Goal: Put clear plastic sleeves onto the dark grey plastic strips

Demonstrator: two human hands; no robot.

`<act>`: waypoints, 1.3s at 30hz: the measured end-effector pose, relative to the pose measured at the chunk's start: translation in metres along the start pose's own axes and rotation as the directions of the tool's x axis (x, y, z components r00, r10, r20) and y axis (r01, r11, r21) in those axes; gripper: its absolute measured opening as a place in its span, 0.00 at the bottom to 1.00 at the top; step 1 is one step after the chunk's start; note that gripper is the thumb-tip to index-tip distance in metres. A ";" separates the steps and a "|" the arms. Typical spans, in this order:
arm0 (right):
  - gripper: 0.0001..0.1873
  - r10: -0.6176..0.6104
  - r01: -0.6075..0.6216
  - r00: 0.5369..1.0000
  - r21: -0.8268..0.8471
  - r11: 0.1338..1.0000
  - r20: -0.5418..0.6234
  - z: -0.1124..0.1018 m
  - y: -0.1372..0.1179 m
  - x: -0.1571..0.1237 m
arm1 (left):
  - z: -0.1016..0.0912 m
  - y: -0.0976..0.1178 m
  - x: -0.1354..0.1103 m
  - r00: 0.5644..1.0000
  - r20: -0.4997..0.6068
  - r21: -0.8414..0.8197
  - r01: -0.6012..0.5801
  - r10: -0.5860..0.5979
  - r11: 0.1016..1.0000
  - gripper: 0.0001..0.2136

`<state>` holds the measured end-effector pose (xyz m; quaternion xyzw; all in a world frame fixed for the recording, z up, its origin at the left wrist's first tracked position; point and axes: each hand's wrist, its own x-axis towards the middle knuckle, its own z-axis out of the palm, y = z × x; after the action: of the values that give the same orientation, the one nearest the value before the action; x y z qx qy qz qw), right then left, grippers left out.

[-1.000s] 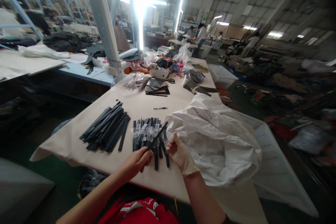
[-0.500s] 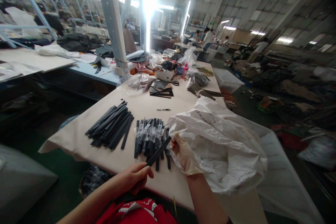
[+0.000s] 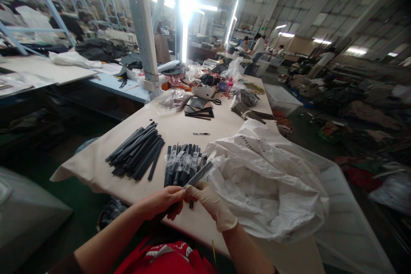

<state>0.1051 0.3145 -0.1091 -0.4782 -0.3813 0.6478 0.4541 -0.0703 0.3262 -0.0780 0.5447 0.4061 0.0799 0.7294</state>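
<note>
A dark flat strip [image 3: 201,173] slants up to the right between my two hands, over the front of the table. My bare left hand [image 3: 170,200] is closed on its lower end. My right hand [image 3: 210,203], in a pale glove, pinches the same strip right beside the left fingers. Just beyond my hands lies a row of dark strips [image 3: 176,175] in bundles, with clear plastic wrapped around their middles. To the left is a heap of loose dark strips [image 3: 136,152]. A large white plastic bag [image 3: 272,184] lies crumpled to the right of my gloved hand.
A pen [image 3: 201,134] lies beyond the bundles on the pale table [image 3: 96,160]. Farther back are dark flat sheets [image 3: 199,109], scissors [image 3: 216,102] and plastic bags. A metal post [image 3: 139,30] rises at the table's left side. A translucent bin [image 3: 349,214] stands at the right.
My right hand has moved from the strip's upper end down and left to beside my left hand. The strip's upper part now looks lighter grey.
</note>
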 end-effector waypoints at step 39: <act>0.32 -0.139 -0.247 0.910 -0.779 0.576 -0.391 -0.025 0.084 0.177 | -0.248 -0.075 0.126 0.669 -0.725 0.660 0.604 0.167 0.447 0.33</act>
<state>0.0872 0.4597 -0.2419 -0.7689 -0.5163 0.2976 0.2317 -0.1806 0.5478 -0.2248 0.6945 0.7052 -0.0422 0.1360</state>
